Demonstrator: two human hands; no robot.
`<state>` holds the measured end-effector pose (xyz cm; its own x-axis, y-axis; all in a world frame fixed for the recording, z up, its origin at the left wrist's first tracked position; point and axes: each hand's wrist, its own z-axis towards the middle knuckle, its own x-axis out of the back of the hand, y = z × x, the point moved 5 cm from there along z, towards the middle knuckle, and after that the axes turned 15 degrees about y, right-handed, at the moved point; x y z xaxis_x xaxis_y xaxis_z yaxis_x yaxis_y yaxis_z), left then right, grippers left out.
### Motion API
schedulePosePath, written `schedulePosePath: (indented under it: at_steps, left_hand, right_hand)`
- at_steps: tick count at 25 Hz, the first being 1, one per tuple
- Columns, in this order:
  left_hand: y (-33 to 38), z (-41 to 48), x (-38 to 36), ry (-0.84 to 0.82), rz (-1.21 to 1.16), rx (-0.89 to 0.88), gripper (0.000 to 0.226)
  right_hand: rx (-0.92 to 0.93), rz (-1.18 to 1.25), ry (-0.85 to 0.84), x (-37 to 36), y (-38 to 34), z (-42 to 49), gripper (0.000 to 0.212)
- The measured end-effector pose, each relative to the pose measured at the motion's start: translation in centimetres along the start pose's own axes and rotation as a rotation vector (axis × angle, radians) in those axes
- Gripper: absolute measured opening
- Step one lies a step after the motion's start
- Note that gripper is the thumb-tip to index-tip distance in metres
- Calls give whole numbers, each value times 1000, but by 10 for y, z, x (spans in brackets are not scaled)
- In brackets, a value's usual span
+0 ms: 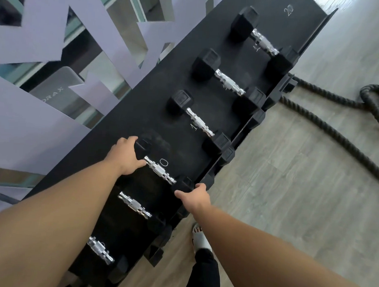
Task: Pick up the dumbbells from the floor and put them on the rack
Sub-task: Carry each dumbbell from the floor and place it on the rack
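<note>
A black rack shelf [123, 122] runs from lower left to upper right and carries several black hex dumbbells with chrome handles. One dumbbell [159, 170] lies across the shelf near the middle. My left hand [126, 155] grips its far head and my right hand [195, 197] grips its near head at the shelf's front edge. Beyond it lie three more dumbbells: [199, 121], [230, 81], [264, 42]. Two others lie closer to me, dumbbell [134, 205] and dumbbell [100, 250], partly under my left arm.
A thick black battle rope [330, 126] curls over the grey wood floor [290, 203] to the right of the rack. My sandalled foot [200, 238] stands beside the rack's front. A lilac cut-out panel [32, 117] backs the rack on the left.
</note>
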<state>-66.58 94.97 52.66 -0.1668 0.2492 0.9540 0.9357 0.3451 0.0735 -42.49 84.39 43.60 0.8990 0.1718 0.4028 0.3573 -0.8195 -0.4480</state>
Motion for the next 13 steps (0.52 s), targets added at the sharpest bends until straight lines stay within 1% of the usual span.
schedulePosePath:
  at_steps: [3, 5, 9, 13]
  left_hand:
    - [-2, 10, -15, 23, 16, 6, 106]
    - [-3, 17, -22, 53, -10, -6, 104]
    - [-8, 27, -19, 133, -74, -11, 89]
    - [-4, 28, -16, 164, -85, -55, 85]
  right_hand:
    - [-8, 70, 43, -13, -3, 12, 96]
    - [-59, 92, 104, -18, -5, 19, 96]
    - [-68, 74, 203, -24, -12, 24, 87]
    - [-90, 101, 208, -26, -18, 22, 78]
